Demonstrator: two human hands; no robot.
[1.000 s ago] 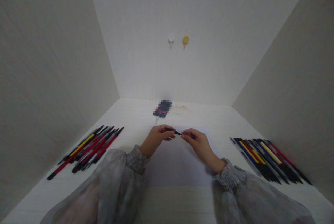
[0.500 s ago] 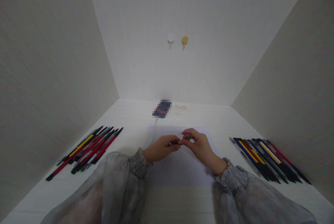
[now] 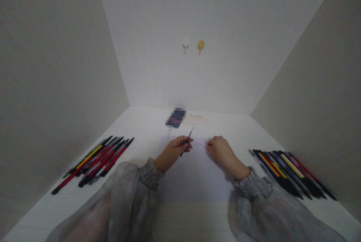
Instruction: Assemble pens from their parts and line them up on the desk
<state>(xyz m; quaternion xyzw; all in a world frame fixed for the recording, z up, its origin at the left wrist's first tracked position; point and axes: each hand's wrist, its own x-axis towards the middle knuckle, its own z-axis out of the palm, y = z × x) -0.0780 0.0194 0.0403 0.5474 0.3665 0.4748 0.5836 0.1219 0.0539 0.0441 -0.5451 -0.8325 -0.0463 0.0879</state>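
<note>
My left hand (image 3: 175,151) pinches a thin black pen part (image 3: 187,141) that points up and away, over a white sheet of paper (image 3: 194,174). A ring sits on one finger. My right hand (image 3: 221,149) rests on the paper to the right, fingers curled over a small yellow piece (image 3: 211,147) that barely shows. A row of red, black and yellow pens (image 3: 96,161) lies to the left of my hands. Another row of pens (image 3: 287,170) with blue, yellow and red barrels lies on the right.
A dark phone (image 3: 175,118) lies at the back of the white table (image 3: 56,208), with a faint stain beside it. Plain walls close in on three sides. Two round hooks, white (image 3: 185,43) and gold (image 3: 200,44), hang on the back wall.
My hands were together working on one small black piece. They have parted: the left keeps the black part and tilts it upright, the right has moved right and down onto the paper.
</note>
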